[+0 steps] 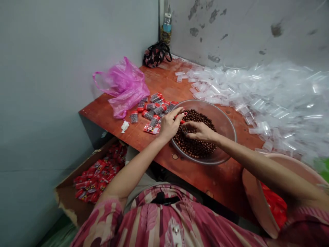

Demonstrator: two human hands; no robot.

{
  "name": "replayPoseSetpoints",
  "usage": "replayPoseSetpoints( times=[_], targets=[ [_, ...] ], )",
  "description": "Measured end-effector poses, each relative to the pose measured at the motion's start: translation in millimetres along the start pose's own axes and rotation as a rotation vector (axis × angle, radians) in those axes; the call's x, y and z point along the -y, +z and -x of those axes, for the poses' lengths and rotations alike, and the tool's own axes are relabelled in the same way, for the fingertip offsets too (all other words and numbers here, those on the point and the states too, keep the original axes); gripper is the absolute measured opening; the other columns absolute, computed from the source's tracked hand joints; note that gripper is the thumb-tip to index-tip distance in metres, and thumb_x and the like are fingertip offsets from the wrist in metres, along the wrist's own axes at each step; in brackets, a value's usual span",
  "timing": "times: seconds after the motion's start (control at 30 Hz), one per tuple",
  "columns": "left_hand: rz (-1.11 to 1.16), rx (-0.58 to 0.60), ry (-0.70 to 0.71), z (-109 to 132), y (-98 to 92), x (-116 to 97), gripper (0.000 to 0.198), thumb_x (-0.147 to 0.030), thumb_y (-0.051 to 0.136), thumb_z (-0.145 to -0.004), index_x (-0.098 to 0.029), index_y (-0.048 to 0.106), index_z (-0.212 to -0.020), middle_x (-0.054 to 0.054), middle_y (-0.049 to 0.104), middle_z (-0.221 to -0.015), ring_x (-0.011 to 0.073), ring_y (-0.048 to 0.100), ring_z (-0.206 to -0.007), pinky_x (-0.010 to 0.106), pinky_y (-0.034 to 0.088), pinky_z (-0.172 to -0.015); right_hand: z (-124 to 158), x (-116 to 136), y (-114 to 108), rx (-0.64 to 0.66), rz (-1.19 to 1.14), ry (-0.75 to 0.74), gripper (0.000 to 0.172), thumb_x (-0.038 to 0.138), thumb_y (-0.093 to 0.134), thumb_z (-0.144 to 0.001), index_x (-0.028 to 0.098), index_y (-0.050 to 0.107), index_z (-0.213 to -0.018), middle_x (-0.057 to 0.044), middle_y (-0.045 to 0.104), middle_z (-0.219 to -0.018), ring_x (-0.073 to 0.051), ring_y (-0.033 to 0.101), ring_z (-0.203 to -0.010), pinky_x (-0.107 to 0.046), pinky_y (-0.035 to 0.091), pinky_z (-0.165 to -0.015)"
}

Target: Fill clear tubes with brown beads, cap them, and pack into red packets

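Note:
Both hands are over a wide bowl (pixel 227 137) of small brown beads (pixel 196 147). My right hand (pixel 202 132) is closed, pinching a small see-through plastic container (pixel 184 129) between thumb and fingers. Close beside it, my left hand (pixel 171 123) is closed on a red cap (pixel 182 122) at the container's end. Whether cap and container touch is hard to make out. Left of the bowl lie several filled containers with red caps (pixel 155 120), full of dark beads, and a red printed packet (pixel 151 129).
A large heap of see-through containers (pixel 257 92) covers the right side of the table (pixel 164 73). A pink tub (pixel 250 185) with red pieces stands at right. At left are a pink plastic bag (pixel 125 82) and a cardboard box (pixel 64 192) of red packets. A dark pouch (pixel 154 56) sits behind.

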State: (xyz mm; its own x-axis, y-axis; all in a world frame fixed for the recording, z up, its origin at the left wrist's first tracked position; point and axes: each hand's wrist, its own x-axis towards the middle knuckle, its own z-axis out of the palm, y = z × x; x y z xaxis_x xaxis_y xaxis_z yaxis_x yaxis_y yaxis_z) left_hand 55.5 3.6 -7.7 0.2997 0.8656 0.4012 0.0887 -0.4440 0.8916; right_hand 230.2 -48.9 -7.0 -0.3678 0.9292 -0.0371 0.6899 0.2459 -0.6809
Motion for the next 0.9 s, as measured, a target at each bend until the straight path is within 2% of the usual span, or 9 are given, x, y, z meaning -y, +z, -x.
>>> replayPoseSetpoints(
  times=[0.1,0.17,0.27,0.33,0.47,0.57,0.67,0.8,0.9],
  targets=[
    [0.031,0.067,-0.009,4,-0.1,-6,0.034,-0.024,0.055,-0.084,-0.017,0.064,-0.117,0.008,0.066,-0.119,0.0191,0.063,-0.108,0.033,0.048,-0.098,15,3,-8,-0.128,-0.475,0.049,0.043,0.032,0.069,-0.071,0.02,0.06,-0.111,-0.004,0.066,-0.107,-0.019,0.062,-0.097,-0.035,0.047,-0.089],
    [0.044,0.175,-0.06,6,2.1,-9,0.042,-0.022,0.059,-0.081,-0.018,0.061,-0.122,0.008,0.063,-0.123,0.0215,0.061,-0.112,0.034,0.047,-0.1,22,7,-13,-0.184,-0.667,0.09,0.045,0.03,0.074,-0.067,0.021,0.061,-0.109,-0.003,0.067,-0.103,-0.018,0.063,-0.093,-0.035,0.05,-0.086],
    [0.168,0.367,-0.164,8,8.4,-9,0.048,-0.02,0.063,-0.075,-0.018,0.06,-0.123,0.008,0.065,-0.12,0.0248,0.062,-0.109,0.038,0.048,-0.098,28,14,-18,-0.245,-0.77,0.103,0.047,0.026,0.078,-0.064,0.023,0.064,-0.108,-0.003,0.069,-0.102,-0.018,0.064,-0.092,-0.035,0.05,-0.087],
    [0.312,0.427,-0.206,8,12.4,-7,0.046,-0.02,0.063,-0.075,-0.016,0.062,-0.121,0.008,0.067,-0.116,0.0251,0.063,-0.107,0.04,0.048,-0.097,29,17,-21,-0.28,-0.774,0.091,0.046,0.026,0.078,-0.064,0.024,0.065,-0.108,-0.003,0.069,-0.103,-0.018,0.064,-0.093,-0.037,0.05,-0.089],
    [0.555,0.431,-0.311,7,15.5,-4,0.043,-0.024,0.069,-0.07,-0.015,0.067,-0.112,0.008,0.069,-0.111,0.025,0.063,-0.105,0.039,0.049,-0.094,31,16,-27,-0.343,-0.692,0.086,0.042,0.029,0.078,-0.066,0.024,0.067,-0.106,-0.002,0.07,-0.104,-0.019,0.065,-0.093,-0.038,0.05,-0.09],
    [0.675,0.423,-0.411,8,15.3,-4,0.047,-0.028,0.075,-0.064,-0.015,0.068,-0.109,0.009,0.069,-0.111,0.0252,0.064,-0.102,0.039,0.053,-0.088,32,14,-35,-0.38,-0.658,0.109,0.041,0.031,0.079,-0.064,0.024,0.067,-0.102,-0.002,0.07,-0.098,-0.017,0.066,-0.085,-0.036,0.052,-0.084],
    [0.753,0.362,-0.438,10,15.5,-3,0.051,-0.029,0.078,-0.062,-0.016,0.067,-0.109,0.009,0.068,-0.113,0.0257,0.063,-0.104,0.04,0.053,-0.088,29,7,-43,-0.368,-0.615,0.15,0.039,0.037,0.075,-0.067,0.024,0.066,-0.103,-0.002,0.071,-0.093,-0.017,0.066,-0.077,-0.035,0.054,-0.075],
    [0.767,0.308,-0.426,10,15.7,-3,0.052,-0.024,0.077,-0.061,-0.015,0.066,-0.111,0.01,0.066,-0.117,0.0264,0.059,-0.113,0.043,0.05,-0.095,22,-6,-50,-0.284,-0.156,0.158,0.026,0.039,0.065,-0.075,0.023,0.07,-0.095,-0.003,0.072,-0.09,-0.02,0.065,-0.081,-0.034,0.05,-0.077],
    [0.756,0.276,-0.429,10,15.4,-4,0.052,-0.02,0.075,-0.062,-0.015,0.065,-0.112,0.01,0.064,-0.12,0.0263,0.058,-0.113,0.043,0.049,-0.097,14,-9,-42,-0.097,0.223,0.14,0.024,0.035,0.055,-0.082,0.022,0.07,-0.096,-0.005,0.072,-0.093,-0.023,0.066,-0.085,-0.032,0.047,-0.078]
  ],
)
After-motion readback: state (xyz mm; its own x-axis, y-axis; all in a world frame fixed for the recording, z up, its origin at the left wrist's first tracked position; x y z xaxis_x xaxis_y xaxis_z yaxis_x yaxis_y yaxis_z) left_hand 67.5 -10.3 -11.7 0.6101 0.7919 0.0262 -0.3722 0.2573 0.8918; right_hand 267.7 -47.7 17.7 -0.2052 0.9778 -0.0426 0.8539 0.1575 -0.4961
